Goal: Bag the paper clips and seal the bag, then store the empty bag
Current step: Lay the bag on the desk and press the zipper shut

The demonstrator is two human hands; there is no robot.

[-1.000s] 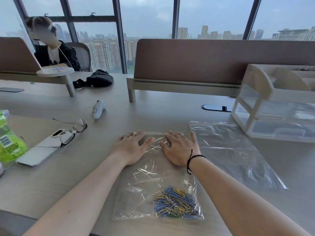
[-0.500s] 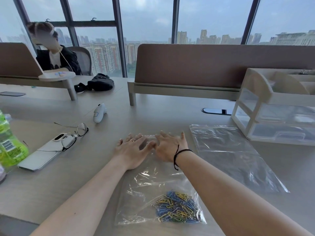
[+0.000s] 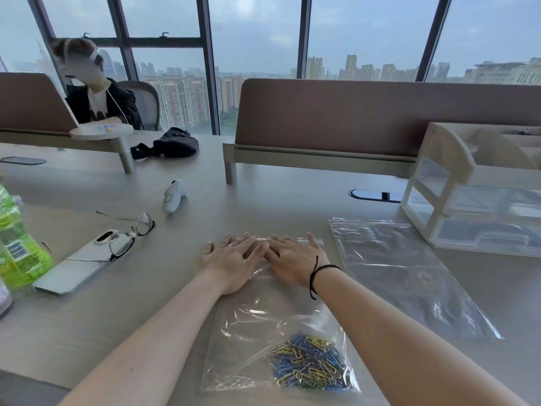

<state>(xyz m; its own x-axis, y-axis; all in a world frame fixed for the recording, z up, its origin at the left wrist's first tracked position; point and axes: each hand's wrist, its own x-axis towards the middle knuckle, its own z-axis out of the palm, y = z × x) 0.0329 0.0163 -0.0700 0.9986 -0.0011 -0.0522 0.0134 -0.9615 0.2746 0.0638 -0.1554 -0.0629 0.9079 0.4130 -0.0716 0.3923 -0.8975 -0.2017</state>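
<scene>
A clear zip bag (image 3: 263, 326) lies flat on the desk in front of me, with a heap of blue, yellow and green paper clips (image 3: 310, 366) in its near right corner. My left hand (image 3: 232, 260) and my right hand (image 3: 292, 259) lie palm down, side by side, on the bag's far end over the seal strip, fingers spread and thumbs touching. Neither hand grips anything. A second clear bag (image 3: 401, 271), empty, lies flat to the right.
A white drawer organiser (image 3: 474, 194) stands at the right. On the left are a phone (image 3: 73, 268) with glasses (image 3: 131, 232) on it, a green bottle (image 3: 17, 244) and a white controller (image 3: 174, 196). A person sits across the desk, far left.
Both hands slid together along the bag's far end. A second ago they were apart, now the thumbs touch. The view shifted slightly.
</scene>
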